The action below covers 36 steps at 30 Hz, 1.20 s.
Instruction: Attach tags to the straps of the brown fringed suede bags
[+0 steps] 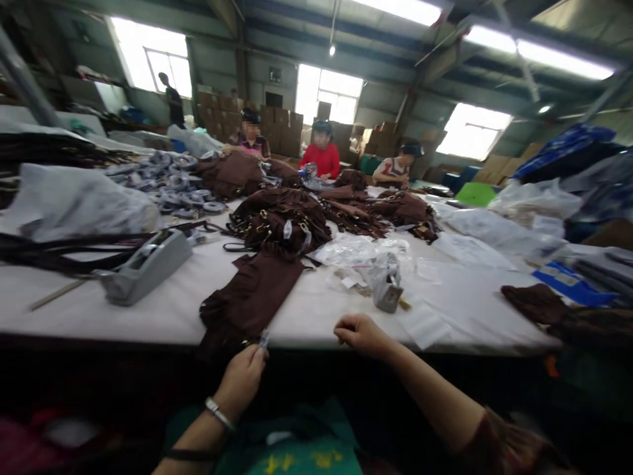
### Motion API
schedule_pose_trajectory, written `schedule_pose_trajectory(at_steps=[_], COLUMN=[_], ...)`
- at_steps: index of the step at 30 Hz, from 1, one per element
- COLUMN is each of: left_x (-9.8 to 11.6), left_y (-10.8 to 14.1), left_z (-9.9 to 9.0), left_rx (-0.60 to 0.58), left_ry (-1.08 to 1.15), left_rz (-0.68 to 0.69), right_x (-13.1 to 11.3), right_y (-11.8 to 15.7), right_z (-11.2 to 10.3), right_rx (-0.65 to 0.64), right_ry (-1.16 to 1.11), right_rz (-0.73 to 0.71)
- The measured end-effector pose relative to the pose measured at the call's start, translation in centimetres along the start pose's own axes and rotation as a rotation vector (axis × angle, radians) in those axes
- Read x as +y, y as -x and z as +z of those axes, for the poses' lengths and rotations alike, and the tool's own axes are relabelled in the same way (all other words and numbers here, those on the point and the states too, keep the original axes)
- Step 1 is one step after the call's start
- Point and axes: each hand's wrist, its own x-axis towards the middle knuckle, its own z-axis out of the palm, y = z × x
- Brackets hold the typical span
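Observation:
My left hand, with a metal bangle on its wrist, is closed at the table's front edge. Between thumb and fingers it pinches a small shiny, clear-bluish piece, too small to name. That piece is beside the near end of a dark brown fabric bag, which lies flat and hangs partly over the edge. To the right, my right hand is raised near the edge with curled fingers; whether anything is in them cannot be made out. Beyond it a small grey block-like thing stands against crumpled clear plastic.
A grey tape dispenser stands on the white table at left. Behind lie piled brown bags with metal clips and a heap of grey-blue coils. Several people sit across the table. Plastic bags lie at right.

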Motion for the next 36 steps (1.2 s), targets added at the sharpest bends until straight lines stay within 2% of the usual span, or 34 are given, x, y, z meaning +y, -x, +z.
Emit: schedule_pose_trajectory(at_steps=[3,5,7,9,17,21,26,28,31,34,36], left_x=[-0.1,-0.2,-0.3,-0.4,-1.7,-2.4,-2.6,-2.5,-2.6,-3.0,-3.2], left_y=[0.5,0.8,1.1,1.4,1.1,1.1,1.5,1.8,2.0,2.0,1.8], left_z=[-0.3,-0.3,-0.3,-0.3,0.1,0.4,0.6,0.7,0.7,0.7,0.7], left_rx=[0.071,0.099,0.11,0.121,0.157,0.205,0.279,0.336,0.4,0.393,0.39], left_ry=[-0.215,-0.326,-0.411,-0.482,-0.627,-0.69,-0.809,-0.838,-0.888,-0.918,-0.904], left_rz=[0.166,0.21,0.229,0.237,0.325,0.379,0.363,0.372,0.46,0.541,0.535], right_x=[-3.6,-5.0,-5.5,-5.5,-5.7,-6.5,-7.9,-8.4,-8.9,-9.3,-9.4], right_y=[-1.8,-3.3,-4.5,-5.4,-6.3,-6.9,-7.2,-7.2,-7.3,-7.4,-7.5], right_z=[5.5,8.5,10.6,11.8,12.3,12.5,12.6,12.5,12.2,12.0,12.0], right_rx=[-0.153,-0.212,-0.252,-0.288,-0.37,-0.343,-0.304,-0.308,-0.301,-0.288,-0.28], right_ry=[-0.121,-0.151,-0.167,-0.187,-0.208,-0.073,0.116,0.153,0.21,0.265,0.286], right_rz=[-0.088,-0.104,-0.099,-0.077,-0.063,0.002,0.106,0.101,0.087,0.046,0.012])
